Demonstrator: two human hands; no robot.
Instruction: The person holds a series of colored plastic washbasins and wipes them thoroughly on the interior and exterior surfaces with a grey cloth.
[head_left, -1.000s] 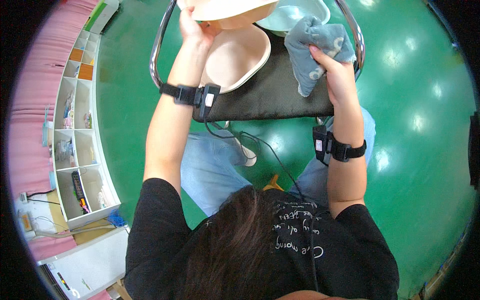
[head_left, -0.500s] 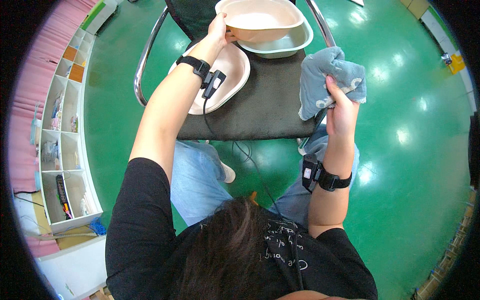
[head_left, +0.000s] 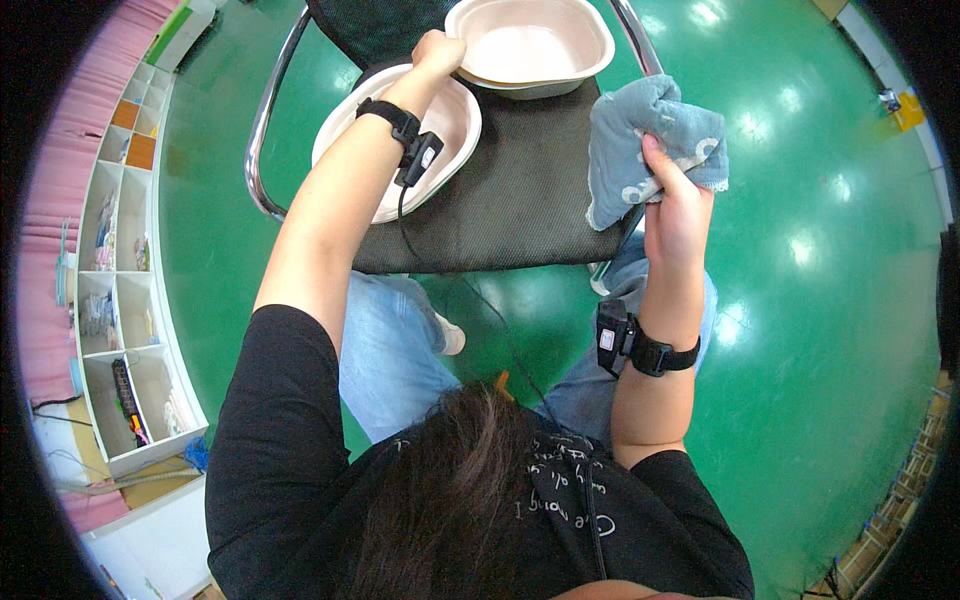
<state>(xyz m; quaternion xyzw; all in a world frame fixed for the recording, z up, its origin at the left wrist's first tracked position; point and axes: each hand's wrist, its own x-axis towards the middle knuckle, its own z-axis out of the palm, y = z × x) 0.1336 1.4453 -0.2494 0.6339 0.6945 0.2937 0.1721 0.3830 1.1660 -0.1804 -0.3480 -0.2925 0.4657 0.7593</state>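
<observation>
On the chair seat, a cream oval basin (head_left: pixel 535 45) sits nested in a pale green basin (head_left: pixel 535 91), of which only a strip of the near side shows. My left hand (head_left: pixel 438 52) is closed at the left rim of the cream basin, its fingertips hidden. Below that forearm lies another whitish oval basin (head_left: pixel 452 125), partly covered by my wrist and its strap. My right hand (head_left: pixel 680 190) grips a folded grey-blue cloth (head_left: pixel 655 140) with a white pattern, thumb on top, in the air by the seat's right edge.
The black mesh chair (head_left: pixel 500 230) has chrome armrests, a left one (head_left: pixel 262 130) and a right one (head_left: pixel 636 35). A cable (head_left: pixel 490 300) runs from my left wrist strap down between my legs. White cubby shelves (head_left: pixel 125 300) line the left side of the green floor (head_left: pixel 800 350).
The cream basin has come down into the pale green one, with my left hand turning over at its rim. My right hand still holds the cloth, almost unmoved. The view has shifted slightly.
</observation>
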